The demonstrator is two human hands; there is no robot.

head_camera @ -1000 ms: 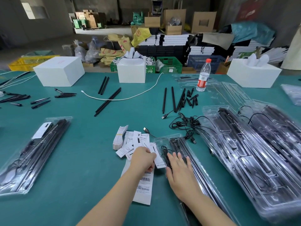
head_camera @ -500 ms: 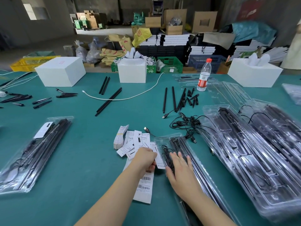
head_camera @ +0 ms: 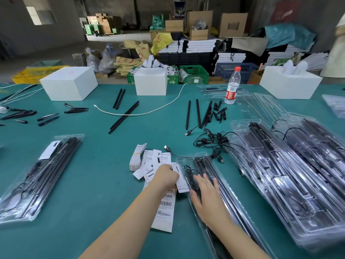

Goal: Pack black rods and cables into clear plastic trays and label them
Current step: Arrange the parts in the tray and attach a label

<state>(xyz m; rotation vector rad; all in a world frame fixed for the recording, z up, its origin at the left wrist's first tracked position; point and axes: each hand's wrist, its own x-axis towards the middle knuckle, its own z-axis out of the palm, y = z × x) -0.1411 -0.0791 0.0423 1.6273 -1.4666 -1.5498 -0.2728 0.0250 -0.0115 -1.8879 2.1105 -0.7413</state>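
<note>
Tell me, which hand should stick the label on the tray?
Probably the left hand: it already pinches a white label beside the tray. The right hand lies flat on the tray, steadying it.

A: What sits at the lower centre of the frame?

B: The right hand (head_camera: 206, 195) lies flat, fingers straight, on a clear tray (head_camera: 188, 161) of black rods. Just left of it, the left hand (head_camera: 165, 175) pinches a white label (head_camera: 180, 181) over a barcode sheet (head_camera: 164, 212).

A: And further out?

B: At right, stacked packed trays (head_camera: 291, 184); at left, 1 labelled tray (head_camera: 37, 176). Loose rods (head_camera: 124, 117) and tangled cables (head_camera: 211, 141) lie above centre, a water bottle (head_camera: 232, 86) beyond.
</note>
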